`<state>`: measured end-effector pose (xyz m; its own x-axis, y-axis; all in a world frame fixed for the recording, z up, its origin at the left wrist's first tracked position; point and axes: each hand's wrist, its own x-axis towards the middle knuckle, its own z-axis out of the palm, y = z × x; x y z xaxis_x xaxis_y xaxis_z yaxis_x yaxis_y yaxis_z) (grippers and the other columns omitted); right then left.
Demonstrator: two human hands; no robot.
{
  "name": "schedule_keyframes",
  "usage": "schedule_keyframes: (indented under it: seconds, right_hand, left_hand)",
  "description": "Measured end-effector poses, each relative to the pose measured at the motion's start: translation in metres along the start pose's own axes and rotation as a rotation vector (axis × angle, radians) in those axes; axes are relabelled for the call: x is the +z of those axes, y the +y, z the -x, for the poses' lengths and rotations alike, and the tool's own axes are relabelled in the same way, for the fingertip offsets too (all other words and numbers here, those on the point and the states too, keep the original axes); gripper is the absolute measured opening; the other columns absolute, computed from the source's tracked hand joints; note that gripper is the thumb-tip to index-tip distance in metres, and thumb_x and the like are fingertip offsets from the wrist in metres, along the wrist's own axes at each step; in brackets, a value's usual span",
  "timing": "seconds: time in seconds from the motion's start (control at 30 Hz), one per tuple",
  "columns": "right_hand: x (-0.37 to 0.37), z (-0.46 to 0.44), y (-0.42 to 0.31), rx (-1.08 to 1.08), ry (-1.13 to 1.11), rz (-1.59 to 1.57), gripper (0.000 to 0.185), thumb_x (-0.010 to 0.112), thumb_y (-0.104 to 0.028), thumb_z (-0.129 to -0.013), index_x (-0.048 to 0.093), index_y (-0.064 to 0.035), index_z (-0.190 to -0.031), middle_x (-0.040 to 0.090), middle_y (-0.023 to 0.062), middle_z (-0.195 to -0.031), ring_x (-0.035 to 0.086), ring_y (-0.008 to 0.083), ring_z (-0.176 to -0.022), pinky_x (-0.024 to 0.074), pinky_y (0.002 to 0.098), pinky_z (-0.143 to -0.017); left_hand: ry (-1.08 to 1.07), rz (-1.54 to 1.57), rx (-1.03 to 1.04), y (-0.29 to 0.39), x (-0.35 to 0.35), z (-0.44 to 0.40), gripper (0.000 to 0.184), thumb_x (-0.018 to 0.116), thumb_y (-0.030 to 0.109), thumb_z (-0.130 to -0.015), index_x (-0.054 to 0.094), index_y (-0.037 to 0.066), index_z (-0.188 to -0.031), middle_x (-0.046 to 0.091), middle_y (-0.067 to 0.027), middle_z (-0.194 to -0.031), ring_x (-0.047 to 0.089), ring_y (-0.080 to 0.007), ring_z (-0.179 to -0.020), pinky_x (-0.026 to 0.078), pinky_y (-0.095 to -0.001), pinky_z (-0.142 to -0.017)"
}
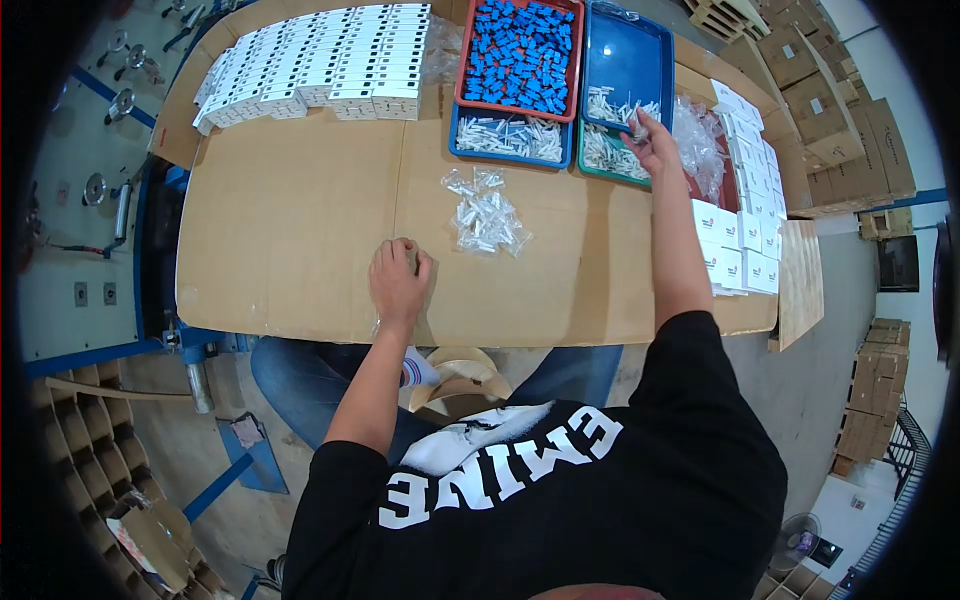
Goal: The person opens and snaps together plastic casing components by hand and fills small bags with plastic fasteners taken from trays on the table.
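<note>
Appearing light and stiff, white pieces lie in the blue tray near the worktop's far edge; mid-length pinch advised. Right hand is at them, grip indeterminable; left hand lies relaxed, apparently empty.

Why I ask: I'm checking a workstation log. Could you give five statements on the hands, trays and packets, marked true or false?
1. The red tray holds blue pieces. True.
2. The left hand is inside the red tray. False: it is over the cardboard.
3. The right hand is at the near end of the right-hand blue tray. True.
4. The clear packets lie in the green tray. False: they lie in a pile on the cardboard.
5. White boxes sit both at left and right. True.
</note>
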<state>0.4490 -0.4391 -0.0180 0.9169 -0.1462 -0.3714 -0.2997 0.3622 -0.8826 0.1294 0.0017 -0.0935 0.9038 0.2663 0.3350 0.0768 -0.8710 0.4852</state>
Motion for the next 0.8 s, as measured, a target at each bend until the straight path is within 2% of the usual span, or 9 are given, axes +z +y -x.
schedule_keyframes:
  seconds: [0.07,0.17,0.2,0.3,0.37,0.43,0.6,0.67,0.8]
  right_hand:
    - [0.0,-0.029,-0.014,0.088,-0.03,0.062,0.027,0.082,-0.013,-0.087,0.066,-0.0062,-0.108,0.065,0.0081,-0.107,0.066,0.0206,-0.084,0.0629,0.0364,-0.074]
    - [0.02,-0.032,-0.048,0.161,-0.094,0.194,0.025,0.08,-0.009,-0.087,0.066,0.0004,-0.104,0.064,0.0142,-0.106,0.067,0.0233,-0.086,0.0641,0.038,-0.075]
    - [0.02,-0.046,-0.056,0.136,-0.089,0.319,0.02,0.075,-0.006,-0.09,0.066,0.003,-0.105,0.066,0.0106,-0.1,0.069,0.0217,-0.087,0.0654,0.0341,-0.08]
    - [0.037,-0.053,-0.078,0.113,-0.021,0.517,0.02,0.072,-0.003,-0.091,0.064,0.0067,-0.106,0.065,0.0124,-0.101,0.07,0.0221,-0.09,0.0654,0.0321,-0.082]
    - [0.049,-0.053,-0.089,0.166,-0.054,0.593,0.02,0.07,-0.004,-0.092,0.063,0.007,-0.107,0.065,0.0122,-0.101,0.071,0.0214,-0.089,0.065,0.0317,-0.079]
    - [0.057,-0.049,-0.096,0.084,-0.084,0.852,0.017,0.068,-0.002,-0.092,0.064,0.0099,-0.103,0.066,0.0171,-0.106,0.072,0.0258,-0.087,0.0651,0.0315,-0.075]
    - [0.063,-0.054,-0.105,0.031,-0.089,1.187,0.024,0.07,-0.017,-0.097,0.069,0.0069,-0.095,0.069,0.0119,-0.082,0.07,0.0221,-0.065,0.0636,0.0365,-0.06]
    - [0.064,-0.057,-0.107,0.017,-0.043,1.345,0.03,0.07,-0.025,-0.099,0.07,0.0048,-0.092,0.065,0.0093,-0.072,0.065,0.0185,-0.056,0.0594,0.0356,-0.053]
    - [0.058,-0.055,-0.112,-0.055,-0.046,1.405,0.035,0.071,-0.029,-0.098,0.069,0.0043,-0.088,0.063,0.0087,-0.071,0.062,0.0166,-0.053,0.0556,0.0324,-0.049]
  left_hand:
    - [0.005,-0.004,-0.006,0.001,0.0,0.0,0.021,0.068,0.022,-0.086,0.06,0.007,-0.098,0.059,-0.011,-0.095,0.061,-0.0319,-0.094,0.049,-0.0455,-0.081]
    - [0.01,-0.007,-0.006,0.0,0.0,0.001,0.021,0.069,0.021,-0.085,0.059,0.007,-0.098,0.059,-0.0109,-0.096,0.061,-0.0318,-0.094,0.049,-0.0454,-0.081]
    - [0.013,-0.006,0.0,0.0,0.0,0.0,0.021,0.069,0.021,-0.085,0.059,0.008,-0.099,0.059,-0.0109,-0.096,0.06,-0.0317,-0.094,0.048,-0.0453,-0.081]
    - [-0.006,-0.004,-0.013,0.002,-0.002,0.0,0.022,0.069,0.021,-0.085,0.059,0.008,-0.099,0.059,-0.0107,-0.096,0.061,-0.0316,-0.094,0.048,-0.045,-0.081]
    - [-0.005,-0.007,-0.012,0.0,-0.001,0.0,0.022,0.069,0.021,-0.085,0.059,0.008,-0.098,0.059,-0.0107,-0.096,0.061,-0.0314,-0.095,0.048,-0.0449,-0.081]
    - [-0.008,-0.009,-0.008,0.0,-0.001,0.0,0.022,0.069,0.021,-0.085,0.059,0.008,-0.098,0.059,-0.0107,-0.096,0.061,-0.0313,-0.095,0.048,-0.0449,-0.082]
    - [-0.011,-0.007,-0.006,-0.001,0.0,0.0,0.022,0.069,0.021,-0.085,0.059,0.008,-0.098,0.059,-0.0106,-0.097,0.061,-0.0309,-0.096,0.048,-0.0446,-0.082]
    - [-0.014,-0.011,-0.007,-0.001,0.0,0.0,0.022,0.069,0.022,-0.085,0.059,0.008,-0.099,0.059,-0.0105,-0.097,0.061,-0.0309,-0.096,0.048,-0.0445,-0.082]
    - [-0.017,-0.018,-0.016,0.002,-0.002,0.0,0.022,0.069,0.022,-0.085,0.059,0.008,-0.099,0.059,-0.0104,-0.097,0.061,-0.031,-0.096,0.048,-0.0444,-0.083]
